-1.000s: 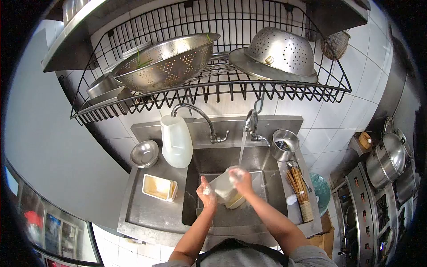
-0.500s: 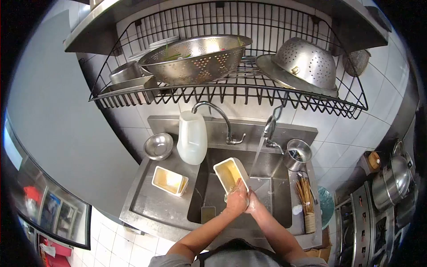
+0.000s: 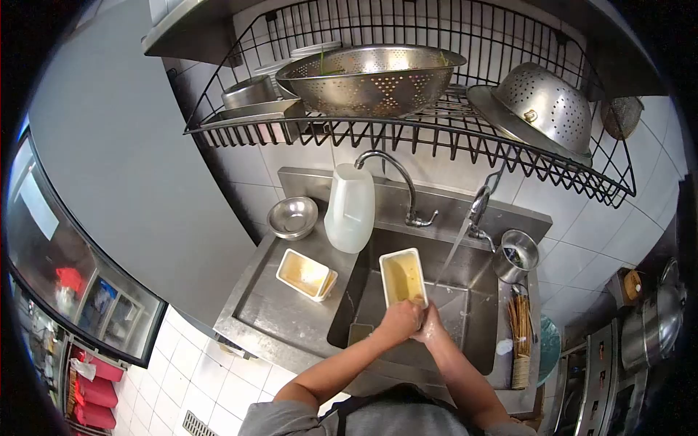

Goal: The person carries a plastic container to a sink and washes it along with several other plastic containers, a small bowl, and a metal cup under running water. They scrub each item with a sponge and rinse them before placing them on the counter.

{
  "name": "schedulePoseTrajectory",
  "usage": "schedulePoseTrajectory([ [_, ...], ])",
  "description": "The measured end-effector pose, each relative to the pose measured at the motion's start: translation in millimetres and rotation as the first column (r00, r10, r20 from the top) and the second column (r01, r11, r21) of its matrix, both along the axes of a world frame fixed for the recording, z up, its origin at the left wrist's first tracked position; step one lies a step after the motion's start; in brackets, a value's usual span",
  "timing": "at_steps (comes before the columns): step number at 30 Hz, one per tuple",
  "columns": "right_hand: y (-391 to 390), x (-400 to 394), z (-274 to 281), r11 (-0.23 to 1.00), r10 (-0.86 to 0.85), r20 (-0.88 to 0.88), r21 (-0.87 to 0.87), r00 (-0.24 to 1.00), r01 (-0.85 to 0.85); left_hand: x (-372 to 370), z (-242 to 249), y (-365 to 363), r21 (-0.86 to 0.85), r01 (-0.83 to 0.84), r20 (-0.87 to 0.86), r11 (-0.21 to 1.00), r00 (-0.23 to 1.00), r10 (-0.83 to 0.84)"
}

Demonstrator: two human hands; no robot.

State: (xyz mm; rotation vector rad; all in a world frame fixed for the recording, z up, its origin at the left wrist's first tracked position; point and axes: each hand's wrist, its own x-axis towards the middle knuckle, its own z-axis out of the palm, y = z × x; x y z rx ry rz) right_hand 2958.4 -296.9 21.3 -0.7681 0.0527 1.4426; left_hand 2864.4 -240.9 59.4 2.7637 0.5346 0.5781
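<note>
White container (image 3: 402, 270): being held over the sink (image 3: 363, 301), showing its yellowish inside to the camera, with the long sides running away from the body.
Left hand (image 3: 402, 321): grasping the near end of the white container, curling about the rim.
Right hand (image 3: 430, 325): pressing close beside the left hand at the same end; showing too little of the fingers to tell whether gripping or only touching.
Right tap (image 3: 480, 203): running, sending a stream of water (image 3: 452, 253) down into the sink, to the right of the white container.
Worktop, left side (image 3: 262, 309): carrying white tubs (image 3: 305, 275), appearing nested, with a metal bowl (image 3: 293, 216) sitting farther back.
Jug (image 3: 350, 211): standing at the back left of the sink, its top reaching near the spout of the left tap (image 3: 407, 185).
Worktop, right side: bearing a metal pot (image 3: 515, 258) holding something dark, and a bundle of thin sticks (image 3: 520, 320) lying nearer the body.
Wire rack (image 3: 407, 122): hanging above, supporting a wide colander (image 3: 371, 87) on the left and an upturned colander (image 3: 547, 107) on the right.
</note>
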Motion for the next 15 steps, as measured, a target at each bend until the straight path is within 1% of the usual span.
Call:
schedulePoseTrajectory([
  [1, 1.1, 3.1, -9.6, 1.000, 0.011, 0.047, 0.016, 0.999, -0.012, -5.9, -0.8, 6.1, 0.018, 0.032, 0.011, 0.999, 0.999, -0.032],
  [3, 9.5, 10.4, -34.0, 0.997, 0.050, 0.139, 0.047, 0.989, -0.057, -14.9, 3.8, 20.7, -0.056, -0.001, -0.082, 0.998, 0.997, -0.004],
  [4, 6.6, 13.4, -38.0, 0.994, -0.094, 0.124, -0.039, 0.988, 0.099, -23.0, 10.1, 30.2, -0.092, -0.034, -0.128, 0.995, 0.992, 0.022],
  [5, 8.8, 22.7, -39.6, 0.991, -0.093, 0.217, -0.076, 0.972, 0.111, -34.9, 17.6, 38.1, -0.079, -0.037, -0.100, 0.996, 0.995, 0.029],
  [7, 10.1, 30.6, 1.9, 0.978, -0.089, 0.391, -0.138, 0.916, 0.154, -65.1, 48.2, 44.7, -0.052, -0.033, -0.054, 0.998, 0.998, 0.030],
  [9, 3.8, 41.0, 12.7, 0.990, -0.086, 0.433, -0.064, 0.897, 0.126, -98.1, 73.1, 50.2, -0.037, -0.139, -0.022, 0.990, 0.990, 0.138],
  [10, 2.0, 46.1, 4.8, 0.985, -0.058, 0.418, -0.125, 0.907, 0.120, -110.7, 93.1, 49.5, -0.024, -0.241, -0.013, 0.970, 0.970, 0.241],
  [11, 0.5, 46.6, -0.8, 0.988, -0.001, 0.349, -0.146, 0.937, 0.056, -122.4, 106.1, 50.7, -0.014, -0.339, -0.004, 0.941, 0.941, 0.339],
  [13, -6.4, 48.6, -10.4, 0.982, 0.099, 0.198, -0.181, 0.975, -0.063, -141.6, 76.4, 75.6, 0.104, -0.502, -0.087, 0.859, 0.856, 0.510],
  [14, -7.9, 44.3, -12.0, 0.969, 0.156, 0.225, -0.222, 0.962, -0.105, -143.7, 69.1, 83.0, 0.080, -0.541, -0.133, 0.837, 0.827, 0.547],
  [15, -11.8, 51.5, -23.0, 0.960, 0.236, 0.222, -0.202, 0.946, -0.192, -142.8, 61.1, 90.8, 0.056, -0.573, -0.182, 0.818, 0.799, 0.573],
])
